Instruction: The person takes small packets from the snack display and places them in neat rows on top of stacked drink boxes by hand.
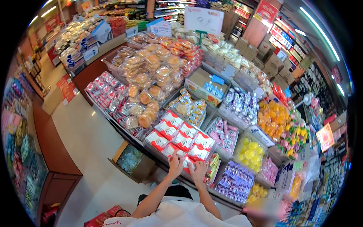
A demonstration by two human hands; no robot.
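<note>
Rows of red and white snack packets (184,136) fill a bin at the front edge of the display. Both of my hands are at its near row. My left hand (175,165) has its fingers bent against the left side of a front packet (187,162). On the other side, my right hand (198,172) presses its fingers and thumb to the same packet, so it sits between the two hands. The fingers partly cover it, and its lower edge is hidden. Just right of my right hand lies a narrow bin of yellow-green and red packets (213,166).
Wrapped round cakes (153,75) are heaped behind. Purple packets (235,181), yellow cups (250,152) and pink packets (223,136) fill bins to the right. A cardboard box (133,162) stands on the floor below left. A wooden counter (56,166) runs along the left side.
</note>
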